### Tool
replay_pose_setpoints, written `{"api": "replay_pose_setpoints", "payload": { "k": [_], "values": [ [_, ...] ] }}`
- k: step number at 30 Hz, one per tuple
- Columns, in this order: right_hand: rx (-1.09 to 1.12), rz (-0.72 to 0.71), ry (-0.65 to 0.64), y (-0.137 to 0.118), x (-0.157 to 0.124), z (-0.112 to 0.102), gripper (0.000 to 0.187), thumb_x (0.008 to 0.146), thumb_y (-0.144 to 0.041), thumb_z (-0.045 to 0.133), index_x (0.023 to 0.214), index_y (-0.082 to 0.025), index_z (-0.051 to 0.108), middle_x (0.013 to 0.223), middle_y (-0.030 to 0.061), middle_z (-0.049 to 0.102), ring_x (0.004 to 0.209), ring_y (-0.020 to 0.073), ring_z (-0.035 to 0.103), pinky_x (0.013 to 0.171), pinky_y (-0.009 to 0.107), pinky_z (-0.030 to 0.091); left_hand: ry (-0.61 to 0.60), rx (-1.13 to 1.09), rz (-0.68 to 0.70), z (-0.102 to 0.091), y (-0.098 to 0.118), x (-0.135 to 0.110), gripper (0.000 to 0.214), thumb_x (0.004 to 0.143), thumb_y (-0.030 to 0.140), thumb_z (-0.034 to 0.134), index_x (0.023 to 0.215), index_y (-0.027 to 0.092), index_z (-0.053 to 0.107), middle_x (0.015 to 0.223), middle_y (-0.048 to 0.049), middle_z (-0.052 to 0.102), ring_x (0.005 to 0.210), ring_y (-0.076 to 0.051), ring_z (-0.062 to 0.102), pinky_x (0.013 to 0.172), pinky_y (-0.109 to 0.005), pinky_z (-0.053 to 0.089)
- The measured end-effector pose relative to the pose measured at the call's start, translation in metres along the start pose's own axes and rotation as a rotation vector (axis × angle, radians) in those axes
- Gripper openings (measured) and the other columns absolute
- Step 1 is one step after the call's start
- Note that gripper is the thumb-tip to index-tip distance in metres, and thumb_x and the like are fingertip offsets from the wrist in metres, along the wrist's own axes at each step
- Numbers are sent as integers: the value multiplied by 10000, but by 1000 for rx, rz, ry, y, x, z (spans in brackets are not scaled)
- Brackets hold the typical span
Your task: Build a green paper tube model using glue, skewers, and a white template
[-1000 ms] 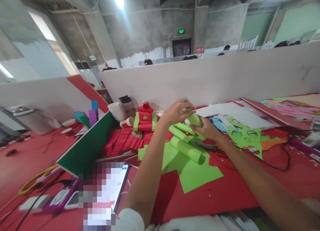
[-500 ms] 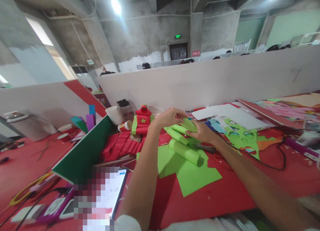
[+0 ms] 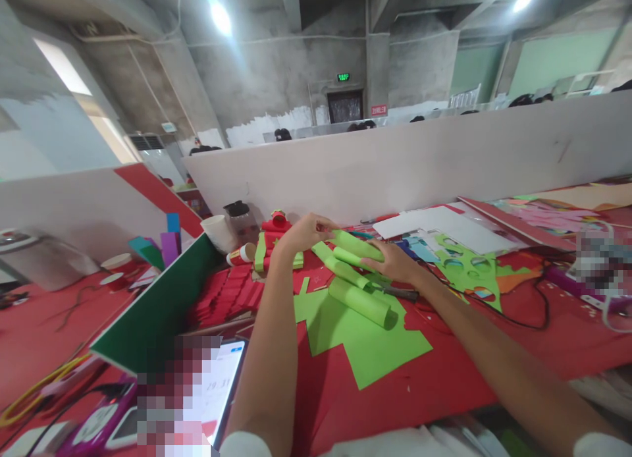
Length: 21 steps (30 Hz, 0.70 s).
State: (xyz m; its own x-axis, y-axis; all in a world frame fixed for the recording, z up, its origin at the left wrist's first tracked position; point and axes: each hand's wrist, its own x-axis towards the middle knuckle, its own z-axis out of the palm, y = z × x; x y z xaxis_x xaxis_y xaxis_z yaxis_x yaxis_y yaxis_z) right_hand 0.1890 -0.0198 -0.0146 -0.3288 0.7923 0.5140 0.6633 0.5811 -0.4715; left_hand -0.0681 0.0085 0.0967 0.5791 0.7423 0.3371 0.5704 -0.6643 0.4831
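Note:
A light-green paper roll (image 3: 359, 245) is held up between my two hands. My left hand (image 3: 311, 229) has its fingers curled at the roll's far left end. My right hand (image 3: 395, 262) grips the opposite end, thumb and fingers around it. Just below lies another rolled green paper tube (image 3: 359, 303), on flat cut green paper sheets (image 3: 363, 351). More curled green strips lie beneath the held roll. Dark-handled scissors (image 3: 401, 292), partly covered, rest near my right hand. Left of my left hand stands a red and green paper construction (image 3: 275, 232), partly hidden by my wrist.
Folded red paper strips (image 3: 232, 292) lie beside a green board (image 3: 153, 305) propped at a slant. A phone (image 3: 217, 391) sits at front left. White cup (image 3: 218, 233) and dark-lidded bottle (image 3: 240, 218) stand behind. Perforated green sheet (image 3: 464, 263) and cables lie right. A white partition (image 3: 395, 167) runs behind.
The view has shifted slightly. Both hands still hold the green roll, which now lies more level, and my left hand sits a little farther left.

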Motion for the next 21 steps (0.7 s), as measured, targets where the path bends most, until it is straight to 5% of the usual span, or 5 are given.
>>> {"api": "replay_pose_setpoints", "payload": {
  "k": [7, 15, 21],
  "values": [
    [230, 44, 14, -4, 0, -1, 464, 864, -472, 592, 1216, -170, 581, 866, 50, 699, 660, 176, 648, 633, 293, 499, 12, -29, -18, -12, -40, -10, 254, 783, 294, 655, 1001, 188, 729, 799, -25, 644, 700, -139, 579, 658, -263, 466],
    [520, 83, 120, -9, 2, 6, 484, 773, -397, 710, 1203, -222, 573, 1035, 58, 688, 821, 210, 684, 719, 340, 561, -164, 43, -151, -13, -29, -12, 398, 772, 344, 655, 1137, 186, 669, 848, -42, 678, 777, -176, 631, 712, -279, 477],
    [621, 76, 207, -20, 2, 4, 492, 710, -391, 771, 1135, -216, 596, 981, 40, 689, 881, 225, 677, 770, 343, 572, -309, 245, -200, 1, -26, 0, 497, 748, 426, 664, 1194, 209, 643, 1167, -89, 664, 1021, -238, 629, 820, -281, 480]
  ]
}}
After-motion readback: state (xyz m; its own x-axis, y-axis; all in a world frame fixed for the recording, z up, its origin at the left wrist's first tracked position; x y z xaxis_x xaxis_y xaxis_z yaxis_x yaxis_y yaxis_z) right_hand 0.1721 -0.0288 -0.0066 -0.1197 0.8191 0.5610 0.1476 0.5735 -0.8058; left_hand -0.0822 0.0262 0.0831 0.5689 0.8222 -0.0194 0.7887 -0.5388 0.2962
